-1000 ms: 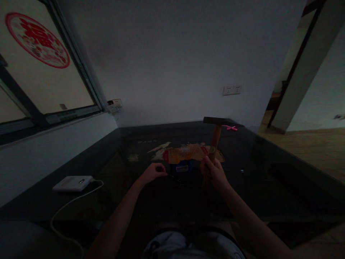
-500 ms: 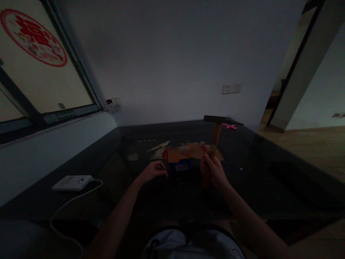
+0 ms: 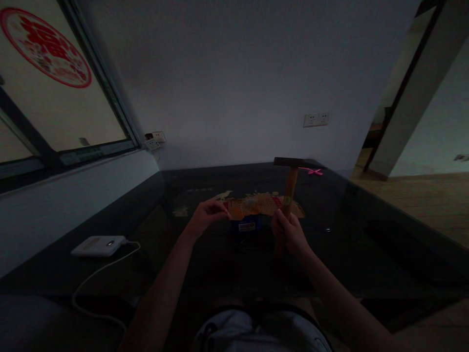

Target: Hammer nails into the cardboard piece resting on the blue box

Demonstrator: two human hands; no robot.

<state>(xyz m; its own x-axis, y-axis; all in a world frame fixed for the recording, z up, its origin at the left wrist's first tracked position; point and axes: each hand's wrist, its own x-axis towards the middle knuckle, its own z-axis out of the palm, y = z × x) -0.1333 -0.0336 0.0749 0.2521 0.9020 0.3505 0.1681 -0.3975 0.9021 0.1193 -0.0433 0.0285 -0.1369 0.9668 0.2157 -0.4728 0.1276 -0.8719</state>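
Note:
My right hand (image 3: pixel 290 231) is closed round the wooden handle of a hammer (image 3: pixel 291 183). The hammer stands upright, its dark head on top. Left of it, a torn piece of brown and red cardboard (image 3: pixel 258 203) lies over a small blue box (image 3: pixel 247 225) with a white label. At the cardboard's left end is my left hand (image 3: pixel 208 217), thumb and fingers drawn together in a pinch. Whatever those fingertips hold, if anything, is too small and dark to make out. Some thin dark items (image 3: pixel 244 244), hard to tell apart, lie before the box.
A white power bank (image 3: pixel 99 245) with a white cable (image 3: pixel 98 271) lies at the left of the dark glossy table (image 3: pixel 330 264). Toward the back right is a pink bow-shaped thing (image 3: pixel 314 171). Wall sockets (image 3: pixel 316 119) are on the wall behind.
My left hand has moved forward and up, to the cardboard's left edge. The hammer has shifted slightly left and its handle has tilted a little; my right hand keeps its grip.

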